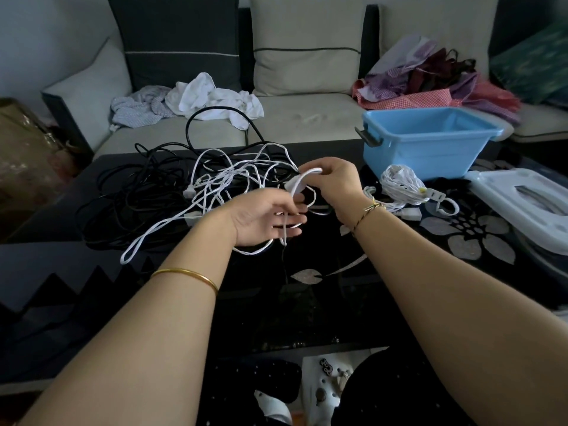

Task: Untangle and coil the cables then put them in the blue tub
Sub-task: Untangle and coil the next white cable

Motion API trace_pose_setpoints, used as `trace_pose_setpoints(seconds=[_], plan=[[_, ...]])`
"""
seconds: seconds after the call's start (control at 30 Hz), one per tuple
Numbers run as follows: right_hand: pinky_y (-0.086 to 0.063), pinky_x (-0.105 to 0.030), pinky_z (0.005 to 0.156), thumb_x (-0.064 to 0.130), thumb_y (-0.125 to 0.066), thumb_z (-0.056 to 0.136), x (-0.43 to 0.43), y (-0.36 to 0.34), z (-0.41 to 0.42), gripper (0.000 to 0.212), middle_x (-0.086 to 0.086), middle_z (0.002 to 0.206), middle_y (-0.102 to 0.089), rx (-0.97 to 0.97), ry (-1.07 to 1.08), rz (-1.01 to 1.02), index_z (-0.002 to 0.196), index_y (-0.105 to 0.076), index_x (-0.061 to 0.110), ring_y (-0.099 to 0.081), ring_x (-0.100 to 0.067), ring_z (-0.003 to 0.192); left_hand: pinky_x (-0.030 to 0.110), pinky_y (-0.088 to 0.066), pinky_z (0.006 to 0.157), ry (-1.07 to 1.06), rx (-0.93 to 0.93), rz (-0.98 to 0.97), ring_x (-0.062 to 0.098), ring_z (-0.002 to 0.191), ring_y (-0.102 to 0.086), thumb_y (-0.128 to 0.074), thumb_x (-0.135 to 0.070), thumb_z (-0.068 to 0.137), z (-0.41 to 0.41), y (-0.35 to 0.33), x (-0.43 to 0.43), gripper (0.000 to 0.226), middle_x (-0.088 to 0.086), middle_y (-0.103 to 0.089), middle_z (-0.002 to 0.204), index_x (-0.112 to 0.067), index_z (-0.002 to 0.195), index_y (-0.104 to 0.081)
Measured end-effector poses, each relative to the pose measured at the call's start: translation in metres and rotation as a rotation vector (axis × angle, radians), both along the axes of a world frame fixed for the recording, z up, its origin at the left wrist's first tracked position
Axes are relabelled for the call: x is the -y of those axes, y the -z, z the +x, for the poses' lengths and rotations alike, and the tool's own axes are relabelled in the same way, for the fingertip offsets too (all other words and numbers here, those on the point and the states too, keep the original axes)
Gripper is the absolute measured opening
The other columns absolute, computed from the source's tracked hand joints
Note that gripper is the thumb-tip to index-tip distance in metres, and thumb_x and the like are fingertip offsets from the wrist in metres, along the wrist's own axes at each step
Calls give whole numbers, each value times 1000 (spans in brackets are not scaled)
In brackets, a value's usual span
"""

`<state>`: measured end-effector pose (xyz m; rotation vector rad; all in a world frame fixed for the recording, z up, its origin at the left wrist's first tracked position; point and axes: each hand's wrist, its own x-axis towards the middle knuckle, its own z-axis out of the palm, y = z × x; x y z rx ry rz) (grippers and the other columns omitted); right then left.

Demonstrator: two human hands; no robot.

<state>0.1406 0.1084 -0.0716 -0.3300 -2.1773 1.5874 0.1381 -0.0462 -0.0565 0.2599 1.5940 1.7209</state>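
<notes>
Closest, my left hand (pixel 270 216) lies palm up, fingers loose, white cable (pixel 229 175) draped across; my right hand (pixel 335 182) pinches its small loop; tugging could cinch it into the black cables (pixel 138 195); the blue tub (pixel 424 142) waits empty, far right on the table (pixel 338 272).

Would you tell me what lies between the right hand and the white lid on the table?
In the head view, a coiled white cable lies between the right hand and the white lid, in front of the blue tub.
</notes>
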Motion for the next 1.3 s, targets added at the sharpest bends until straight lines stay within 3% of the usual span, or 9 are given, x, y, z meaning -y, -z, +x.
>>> trace_pose_setpoints(seconds=[0.1, 0.23, 0.33, 0.47, 0.67, 0.8, 1.0, 1.1, 1.3], plan=[[-47, -20, 60, 0, -68, 77, -1, -3, 1, 16, 4, 68, -64, 15, -57, -25, 80, -71, 15, -57, -7, 61, 35, -50, 88, -155, 11, 67, 21, 93, -59, -49, -6, 81, -5, -5, 5, 26, 8, -61, 99, -6, 104, -62], [-54, -22, 55, -7, -67, 80, 4, -13, 9, 17, -8, 70, -63, 31, -271, -112, 76, -64, 9, -60, -12, 56, 28, -49, 70, -537, -403, -209, 12, 75, -52, -59, -10, 88, -15, -1, -2, 8, 0, -55, 80, -16, 82, -60], [-58, -24, 57, -6, -66, 81, 9, -18, 12, 13, -10, 69, -63, 42, -376, -126, 80, -61, 6, -63, -13, 53, 31, -46, 79, -376, -434, -192, 11, 78, -55, -58, -15, 93, -14, 0, -10, 8, -3, -58, 83, -17, 100, -59], [-58, -26, 56, -10, -56, 86, 9, -21, 14, 13, -15, 72, -63, 62, -358, -179, 86, -59, 2, -64, -17, 51, 21, -46, 62, -229, -434, -221, 10, 67, -55, -43, -16, 102, -8, 4, -16, 15, -1, -58, 78, -13, 96, -56], [-55, -35, 57, 45, -45, 97, 1, -29, 20, 42, -14, 75, -63, 380, -481, -295, 101, -57, 5, -54, -19, 45, 29, -49, 68, -508, -543, -305, 18, 64, -55, -52, -8, 94, -22, 11, -10, 22, 4, -58, 69, -13, 74, -57], [-37, -20, 40, 19, -55, 95, -5, -23, 16, 17, -2, 58, -51, 201, -400, -61, 97, -68, 8, -34, -6, 33, 33, -52, 74, -447, -331, -222, 20, 66, -59, -52, 1, 88, -14, 4, -8, 21, 7, -61, 64, -9, 70, -53], [-23, -19, 37, 40, -44, 98, -19, -23, 4, 38, 2, 54, -38, -34, -103, -556, 85, -65, 10, -23, -6, 36, 33, -46, 64, -146, 43, 87, 14, 43, -39, -36, -11, 91, 2, -13, -11, 27, 0, -39, 48, -8, 68, -50], [-18, -21, 45, 26, -46, 92, -26, -22, 5, 23, 2, 57, -38, -64, -163, -711, 84, -62, 11, -22, -8, 43, 24, -39, 53, -158, 96, 202, 12, 40, -32, -37, -19, 90, 2, -19, -9, 31, -3, -32, 45, -11, 62, -49], [-26, -21, 44, 30, -51, 97, -21, 4, 4, 32, 2, 58, -41, 77, -194, -312, 74, -63, 11, -32, -8, 47, 17, -40, 47, -249, 251, 667, 9, 41, -34, -42, -10, 77, 1, -24, -6, 13, -5, -36, 48, -10, 72, -55]])
